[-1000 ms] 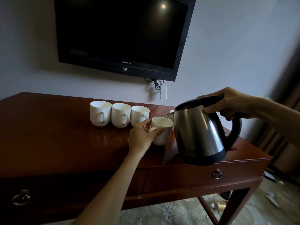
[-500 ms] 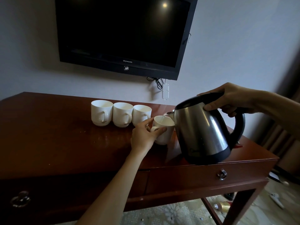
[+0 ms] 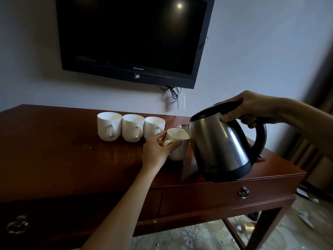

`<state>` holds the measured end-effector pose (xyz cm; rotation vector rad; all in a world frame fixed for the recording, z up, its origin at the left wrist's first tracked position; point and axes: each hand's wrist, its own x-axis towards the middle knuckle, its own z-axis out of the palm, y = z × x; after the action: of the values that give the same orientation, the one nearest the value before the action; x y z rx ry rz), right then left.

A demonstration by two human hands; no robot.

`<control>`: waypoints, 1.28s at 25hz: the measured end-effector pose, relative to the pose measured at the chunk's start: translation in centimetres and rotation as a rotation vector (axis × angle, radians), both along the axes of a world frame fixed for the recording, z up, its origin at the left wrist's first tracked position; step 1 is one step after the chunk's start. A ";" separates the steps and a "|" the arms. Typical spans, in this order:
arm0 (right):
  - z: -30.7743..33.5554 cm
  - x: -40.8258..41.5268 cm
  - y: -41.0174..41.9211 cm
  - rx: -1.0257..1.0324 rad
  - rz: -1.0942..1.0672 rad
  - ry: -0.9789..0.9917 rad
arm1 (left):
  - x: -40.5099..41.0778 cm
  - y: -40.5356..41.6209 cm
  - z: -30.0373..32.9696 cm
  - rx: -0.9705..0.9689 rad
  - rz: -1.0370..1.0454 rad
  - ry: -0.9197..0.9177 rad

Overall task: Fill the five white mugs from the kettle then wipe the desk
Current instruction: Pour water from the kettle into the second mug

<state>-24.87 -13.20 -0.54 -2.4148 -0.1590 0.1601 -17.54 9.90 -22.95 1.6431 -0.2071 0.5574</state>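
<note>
Pour under way: keep kettle [image 3: 221, 141] tilt gentle, spout close over rim of fourth mug [image 3: 178, 146], stop short of brim. Your left hand [image 3: 155, 152] curls round mug handle, steadying it mid-table. Your right hand [image 3: 252, 107] grips kettle handle, thumb on lid. Three mugs [image 3: 130, 128] wait in row toward table's back edge; fifth unseen.

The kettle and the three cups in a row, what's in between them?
In the head view, a fourth white cup stands between the kettle and the three cups. The left hand holds it while water pours in.
</note>
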 end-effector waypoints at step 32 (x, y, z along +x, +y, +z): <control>0.0 0.7 -0.5 0.005 0.030 0.007 | 0.0 -0.1 0.2 -0.018 -0.037 -0.021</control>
<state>-24.22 -13.74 -0.51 -2.4076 -0.1919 0.1816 -17.52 9.84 -22.74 1.6131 -0.2463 0.5471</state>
